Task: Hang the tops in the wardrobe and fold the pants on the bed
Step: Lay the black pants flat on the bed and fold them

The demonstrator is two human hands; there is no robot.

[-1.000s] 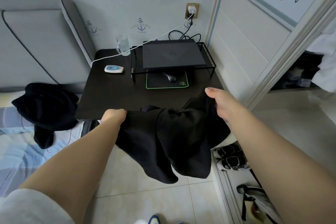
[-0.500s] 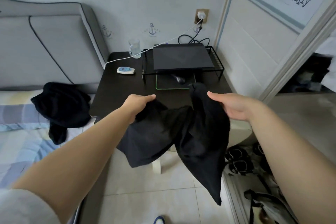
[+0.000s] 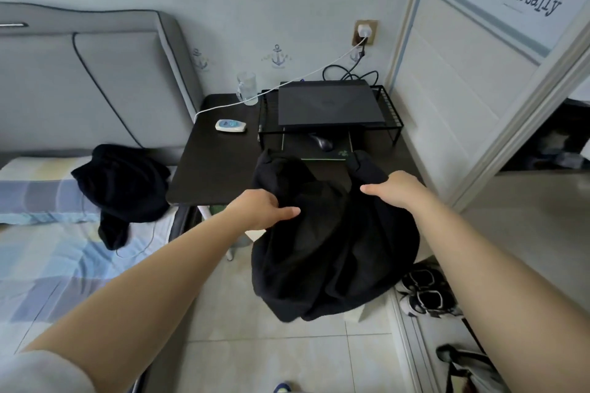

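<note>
Beside the dark desk [image 3: 217,169], black garment [image 3: 332,252] bunched between and below left hand [image 3: 255,207] and right hand [image 3: 396,190], each grip clenched on it

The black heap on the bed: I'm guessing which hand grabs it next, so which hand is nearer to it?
Left. The left hand is just right of the black heap; the right hand is farther right, across the held garment.

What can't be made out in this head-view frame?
- Black garment held by left hand and right hand: top or pants unclear, bunched into dark folds.
- Second black garment on the bed: type unclear, crumpled.
- Wardrobe interior: dark, cut off by the right edge.
</note>
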